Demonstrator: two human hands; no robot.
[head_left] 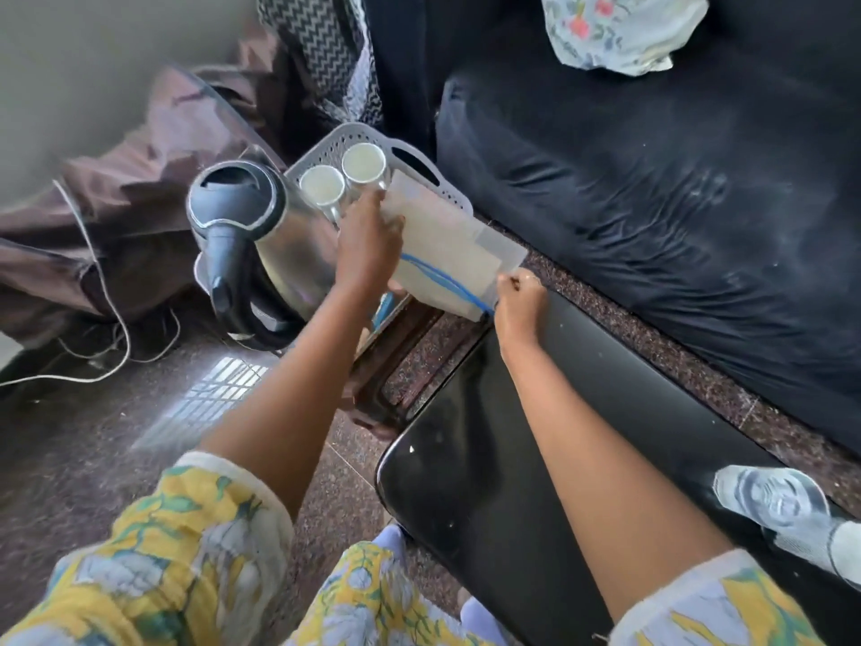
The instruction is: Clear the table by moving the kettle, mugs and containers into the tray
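A grey perforated tray (433, 167) rests on a brown stool beside the black table (536, 435). In the tray stand a steel kettle (279, 244) with a black lid and handle, and two steel mugs (322, 186) (364, 163) side by side at the far end. A flat beige zip pouch (447, 244) with a blue seal line hangs tilted over the tray's right side. My left hand (368, 247) grips the pouch's left edge. My right hand (519, 303) pinches its near right corner.
A dark sofa (675, 202) runs along the right, with a floral cloth (619, 25) on it. An upturned clear glass (773, 501) sits on the table's near right. White cables (107, 319) trail on the floor by a brown cloth heap (153, 156) at the left.
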